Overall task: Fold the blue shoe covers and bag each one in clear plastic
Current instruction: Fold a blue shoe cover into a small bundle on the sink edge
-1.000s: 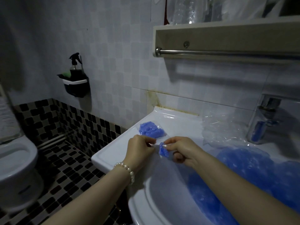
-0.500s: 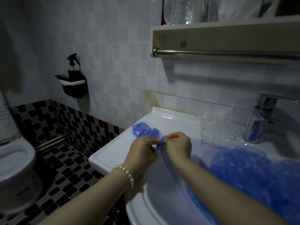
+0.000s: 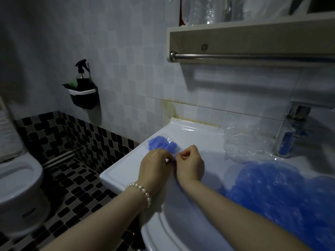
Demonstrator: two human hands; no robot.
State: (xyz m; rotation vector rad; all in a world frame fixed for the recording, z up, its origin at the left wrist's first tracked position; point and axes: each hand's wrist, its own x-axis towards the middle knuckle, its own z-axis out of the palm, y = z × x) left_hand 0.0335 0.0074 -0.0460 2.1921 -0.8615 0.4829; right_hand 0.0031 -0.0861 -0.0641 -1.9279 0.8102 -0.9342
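A big heap of loose blue shoe covers (image 3: pixel 282 192) fills the sink's right side, unfolded. Bagged covers (image 3: pixel 160 143) lie far left on the rim. My left hand (image 3: pixel 154 166) and right hand (image 3: pixel 190 163) pinch one small folded cover (image 3: pixel 174 157), bagging it.

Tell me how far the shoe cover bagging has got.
Done: one or more bagged blue shoe covers lie on the white sink ledge.
In hand: the left hand and right hand pinch a small blue piece between them; its bag cannot be made out.
Left: a big heap of loose blue shoe covers fills the basin, with crumpled clear plastic bags waiting behind.
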